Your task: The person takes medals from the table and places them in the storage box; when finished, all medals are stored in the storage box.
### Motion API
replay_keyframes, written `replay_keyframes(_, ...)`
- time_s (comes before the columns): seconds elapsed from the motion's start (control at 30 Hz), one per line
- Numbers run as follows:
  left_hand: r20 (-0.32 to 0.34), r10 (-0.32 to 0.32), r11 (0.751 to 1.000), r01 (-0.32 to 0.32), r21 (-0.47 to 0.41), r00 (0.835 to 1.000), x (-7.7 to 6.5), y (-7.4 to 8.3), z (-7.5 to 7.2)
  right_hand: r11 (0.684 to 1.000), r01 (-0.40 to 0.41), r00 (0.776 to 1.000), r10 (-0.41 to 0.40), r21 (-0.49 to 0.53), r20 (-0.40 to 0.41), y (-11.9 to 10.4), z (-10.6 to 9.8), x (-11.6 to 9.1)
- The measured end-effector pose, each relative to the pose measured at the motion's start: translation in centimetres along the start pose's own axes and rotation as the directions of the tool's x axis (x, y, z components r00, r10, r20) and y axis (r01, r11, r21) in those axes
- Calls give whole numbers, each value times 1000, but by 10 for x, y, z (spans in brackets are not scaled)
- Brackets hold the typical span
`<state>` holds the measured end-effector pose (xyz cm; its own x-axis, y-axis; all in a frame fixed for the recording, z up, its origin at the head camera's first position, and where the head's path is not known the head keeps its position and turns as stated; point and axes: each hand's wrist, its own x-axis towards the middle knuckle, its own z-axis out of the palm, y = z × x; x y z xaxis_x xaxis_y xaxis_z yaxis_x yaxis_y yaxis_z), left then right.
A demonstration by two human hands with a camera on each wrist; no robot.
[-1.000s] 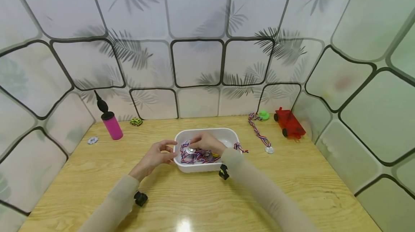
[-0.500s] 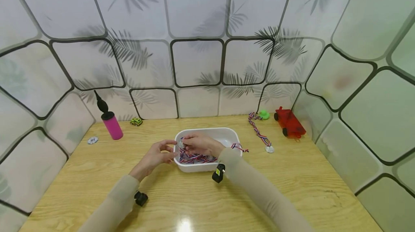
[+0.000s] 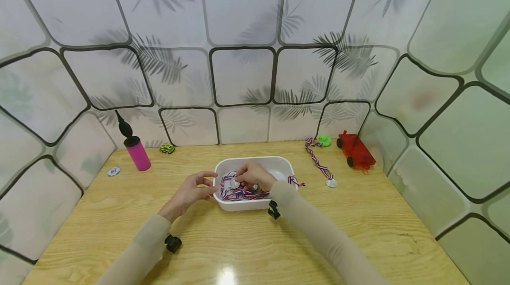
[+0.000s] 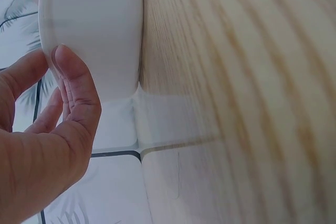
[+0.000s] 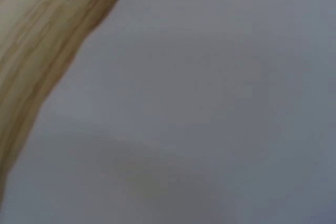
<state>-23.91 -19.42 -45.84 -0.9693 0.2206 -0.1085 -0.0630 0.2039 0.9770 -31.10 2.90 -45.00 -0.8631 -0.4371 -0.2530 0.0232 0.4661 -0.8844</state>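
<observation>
Right hand [image 3: 256, 175] on partly hidden medal [image 3: 234, 183]

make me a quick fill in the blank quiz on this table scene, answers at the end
The right hand is over striped ribbons in a tub coloured ____.
The fingers at the tub's end wall belong to the ____ hand.
The toy duck near the red cart is coloured ____.
The pink cylinder has a pointed top coloured ____.
Missing words: white; left; green; black.
</observation>
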Motion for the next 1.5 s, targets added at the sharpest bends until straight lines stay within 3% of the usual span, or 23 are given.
replay_keyframes(0.33, -2, -8, 1000, 8, -3, 1000, 0, 1, 0, 983, 90, 991, -72, -158, 114, 4, -22, -12)
replay_keyframes(0.5, -8, -12, 1000, 12, 0, 1000, 0, 1, 1, 980, 110, 987, -88, -166, 132, 8, -43, -24)
replay_keyframes(0.67, -16, -21, 1000, 21, 9, 1000, 0, 1, 1, 988, 109, 987, -94, -108, 132, 12, -66, -41)
replay_keyframes(0.9, -16, -21, 1000, 21, 13, 1000, -1, 2, 1, 992, 123, 990, -120, -29, 75, 24, -99, -61)
replay_keyframes(1.13, -11, -22, 1000, 22, 9, 1000, -1, 2, 1, 998, 63, 998, -63, 2, -16, 39, -125, -78)
replay_keyframes(1.5, -22, -27, 1000, 27, 7, 999, 0, 2, 2, 998, 26, 996, -21, 50, -91, 67, -136, -87)
